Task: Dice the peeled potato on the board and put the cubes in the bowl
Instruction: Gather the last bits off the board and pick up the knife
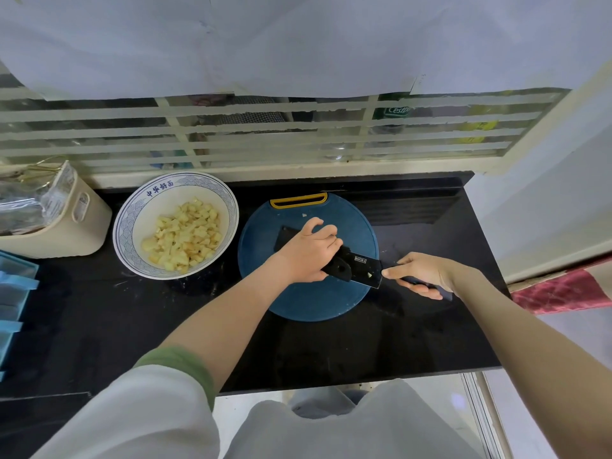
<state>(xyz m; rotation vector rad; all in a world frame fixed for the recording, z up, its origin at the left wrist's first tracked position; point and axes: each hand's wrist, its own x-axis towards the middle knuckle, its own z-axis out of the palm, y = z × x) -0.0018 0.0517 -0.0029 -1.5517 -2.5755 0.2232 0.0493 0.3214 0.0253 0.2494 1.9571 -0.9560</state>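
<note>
A round blue cutting board with a yellow handle lies on the black counter. A black cleaver lies flat across the board. My right hand grips its handle at the board's right edge. My left hand rests palm-down on the blade, fingers bent over it; whatever is under the hand is hidden. One small potato bit sticks to the blade near the handle, and another potato crumb lies near the board's far edge. Left of the board, a white bowl with blue patterns holds several potato cubes.
A beige bin with plastic wrapping stands at the far left. Blue plastic trays sit at the left edge. A slatted window frame runs behind the counter. The counter's front edge is close to my body.
</note>
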